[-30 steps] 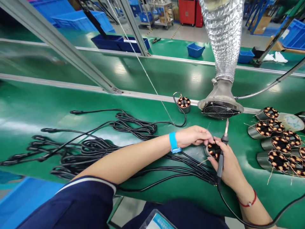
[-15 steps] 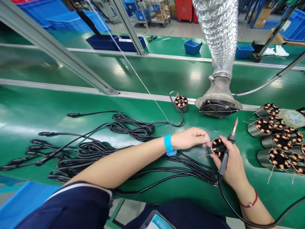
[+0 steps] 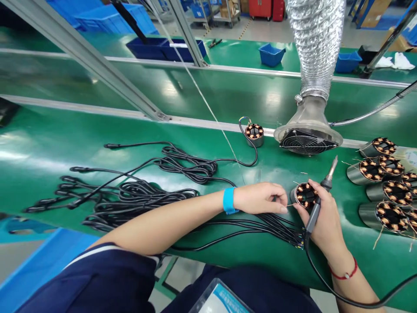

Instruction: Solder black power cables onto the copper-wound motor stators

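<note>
A small motor stator (image 3: 304,194) with copper windings lies on the green bench in front of me. My right hand (image 3: 322,221) holds a soldering iron (image 3: 321,195) with its tip up and away from the stator, while its fingers also steady the stator. My left hand (image 3: 262,198) is closed in a pinch on a thin wire lead at the stator's left side. A blue strap (image 3: 228,200) circles my left wrist. Black cables (image 3: 254,221) run under both hands.
A heap of black cables (image 3: 140,191) covers the bench to the left. Several wound stators (image 3: 384,191) lie at the right. A fume extractor hood (image 3: 308,139) on a foil duct stands behind, with one wired stator (image 3: 254,132) beside it. Blue bins (image 3: 272,54) sit beyond.
The soldering iron tip has lifted off the stator and swung up to the right. My left hand has slid down to pinch a lead beside the stator. The view shifted slightly.
</note>
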Tool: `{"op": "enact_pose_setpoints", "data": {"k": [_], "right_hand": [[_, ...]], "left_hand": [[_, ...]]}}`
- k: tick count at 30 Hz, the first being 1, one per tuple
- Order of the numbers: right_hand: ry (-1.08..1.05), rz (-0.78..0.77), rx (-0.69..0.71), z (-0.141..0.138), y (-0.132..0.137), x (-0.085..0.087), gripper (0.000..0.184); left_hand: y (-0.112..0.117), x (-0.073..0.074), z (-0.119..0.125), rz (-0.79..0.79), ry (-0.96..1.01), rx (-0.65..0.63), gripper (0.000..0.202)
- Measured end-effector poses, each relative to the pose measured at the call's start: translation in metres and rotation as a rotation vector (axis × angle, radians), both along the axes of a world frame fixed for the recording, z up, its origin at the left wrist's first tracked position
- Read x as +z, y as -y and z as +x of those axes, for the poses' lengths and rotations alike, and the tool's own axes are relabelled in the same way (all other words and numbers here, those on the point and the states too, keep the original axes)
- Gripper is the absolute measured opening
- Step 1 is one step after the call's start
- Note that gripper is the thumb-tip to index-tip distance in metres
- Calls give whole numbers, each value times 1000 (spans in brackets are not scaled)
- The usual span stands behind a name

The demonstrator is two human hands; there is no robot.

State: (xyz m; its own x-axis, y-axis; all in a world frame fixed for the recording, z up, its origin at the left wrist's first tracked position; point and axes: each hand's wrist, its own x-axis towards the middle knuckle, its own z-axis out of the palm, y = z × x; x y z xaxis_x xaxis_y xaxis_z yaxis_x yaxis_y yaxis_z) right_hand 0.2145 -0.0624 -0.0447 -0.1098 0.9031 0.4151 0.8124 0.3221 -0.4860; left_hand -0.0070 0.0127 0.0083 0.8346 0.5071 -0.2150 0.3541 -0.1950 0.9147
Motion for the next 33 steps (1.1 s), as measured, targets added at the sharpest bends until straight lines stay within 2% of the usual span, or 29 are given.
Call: {"op": "enact_pose_setpoints", "data": {"k": [2,4,9,11,13,15,18,20,23,28,31,33], "right_hand": [[6,8,0,1,0,0,58],[6,2,1,2,0,0,58],[-35,-81,-11,5,-2,-4,57],[-78,-99,-16,8,-3,-8,57],[-125,-81,-12,15,-5,-11,59],[-164,-67,-7,23,-7,-12,64],[-230,-75,8,34,-8,-8,71],[-276,-65,19,37,-8,-4,75],[-346,-12,27,37,-6,2,74],[-426,99,-5,37,-7,4,60],[-457,177,-30,42,-9,3,54],[-491,225,-62,44,-9,3,51]], "left_hand": [[-3,2,0,25,-6,-29,8],[-4,0,3,-23,7,2,4],[2,-16,24,-524,237,221,17],[6,-20,33,-597,254,261,19],[10,-19,37,-485,187,240,21],[16,-16,36,-210,37,157,22],[26,-14,32,259,-302,9,30],[31,-17,30,419,-443,-77,23],[36,-22,32,475,-472,-164,17],[35,-26,37,504,-443,-241,17],[28,-20,36,408,-420,-221,14],[20,-10,31,263,-345,-126,9]]}}
